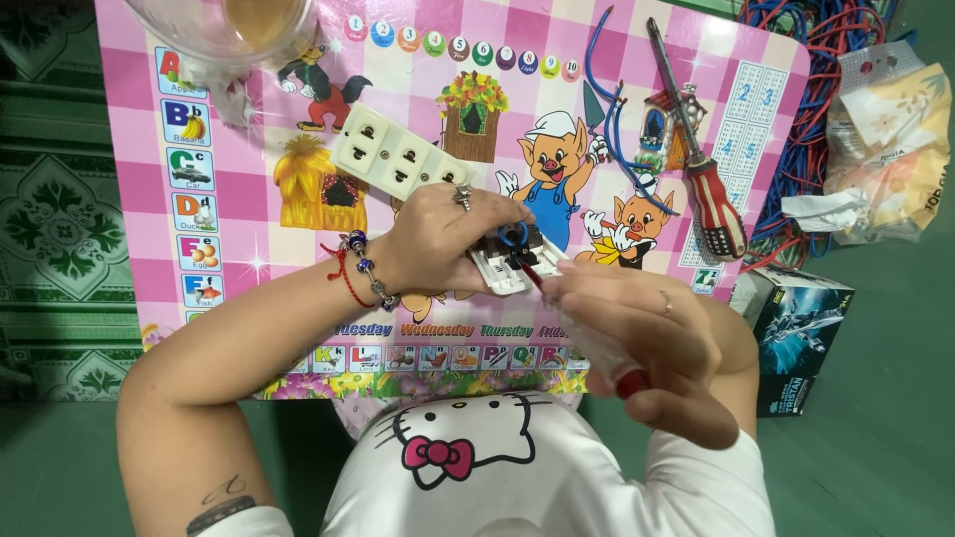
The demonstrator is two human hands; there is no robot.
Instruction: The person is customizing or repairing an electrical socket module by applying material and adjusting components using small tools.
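Observation:
My left hand (443,234) presses down on a small white socket module (505,267) with a blue wire loop at its terminals, on the pink picture mat (298,129). My right hand (647,343) is closed around a small clear-handled screwdriver (597,343) with a red end cap; its tip touches the module. A cream multi-outlet socket cover (398,159) lies just beyond my left hand. The left wrist wears a bead bracelet and a red string.
A large red-striped screwdriver (701,164) and blue wires (612,119) lie on the mat at right. A glass of amber liquid (234,30) stands top left. Coiled red and blue cable (826,60), plastic bags (890,139) and a dark box (796,333) sit on the green floor at right.

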